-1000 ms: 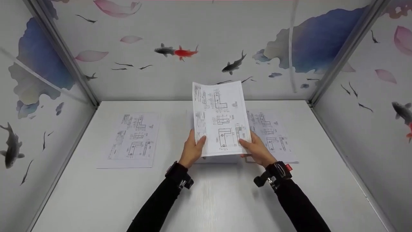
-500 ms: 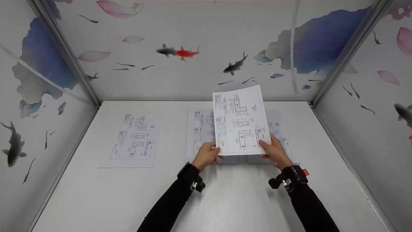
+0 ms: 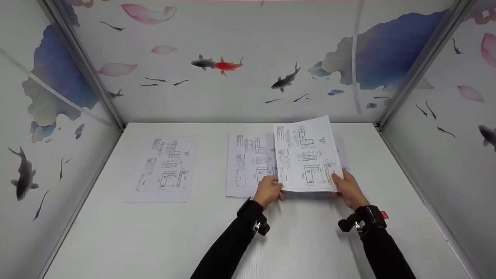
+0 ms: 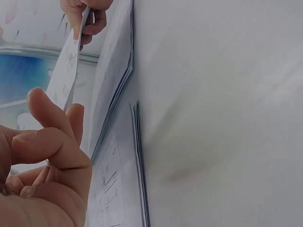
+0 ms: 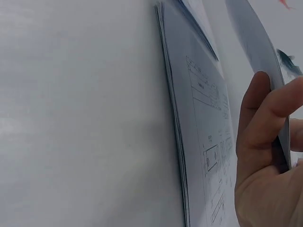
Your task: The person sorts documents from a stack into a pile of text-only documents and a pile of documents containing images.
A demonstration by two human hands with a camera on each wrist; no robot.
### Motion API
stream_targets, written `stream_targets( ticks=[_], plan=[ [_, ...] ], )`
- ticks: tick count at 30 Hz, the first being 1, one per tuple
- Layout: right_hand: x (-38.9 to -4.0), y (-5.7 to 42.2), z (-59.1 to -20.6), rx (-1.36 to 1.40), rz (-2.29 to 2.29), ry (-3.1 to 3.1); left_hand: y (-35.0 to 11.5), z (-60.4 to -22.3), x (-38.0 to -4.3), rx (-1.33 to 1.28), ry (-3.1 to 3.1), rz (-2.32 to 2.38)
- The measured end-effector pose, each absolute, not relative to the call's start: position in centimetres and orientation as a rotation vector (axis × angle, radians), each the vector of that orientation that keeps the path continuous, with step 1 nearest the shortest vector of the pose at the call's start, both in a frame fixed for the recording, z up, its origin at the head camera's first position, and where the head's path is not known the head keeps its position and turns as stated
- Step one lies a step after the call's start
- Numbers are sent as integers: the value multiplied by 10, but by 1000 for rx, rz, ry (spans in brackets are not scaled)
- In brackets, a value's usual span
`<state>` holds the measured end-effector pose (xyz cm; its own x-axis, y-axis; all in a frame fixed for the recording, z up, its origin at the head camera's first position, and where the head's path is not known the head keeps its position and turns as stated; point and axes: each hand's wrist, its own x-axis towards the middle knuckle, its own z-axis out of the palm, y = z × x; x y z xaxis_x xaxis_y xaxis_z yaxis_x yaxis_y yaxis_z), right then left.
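Head view shows my left hand and right hand each pinching a bottom corner of the printed sheet, lifted and tilted over the right stack at about two o'clock on the desk. It looks light, floppy, easily creased, so corner pinches suit it. Middle stack lies at twelve, left stack at ten.
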<state>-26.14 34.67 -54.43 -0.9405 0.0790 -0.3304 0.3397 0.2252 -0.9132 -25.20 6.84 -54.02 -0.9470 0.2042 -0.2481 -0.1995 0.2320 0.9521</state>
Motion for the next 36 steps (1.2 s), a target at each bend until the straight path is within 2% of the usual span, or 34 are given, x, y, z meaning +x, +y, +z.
stream_targets(
  ticks=[16, 36],
  plan=[
    [-253, 384, -552, 621, -1823, 2268, 116, -557, -242, 43, 2246, 1713],
    [-250, 389, -559, 718, -1816, 2338, 128, -561, -248, 25, 2202, 1776]
  ],
)
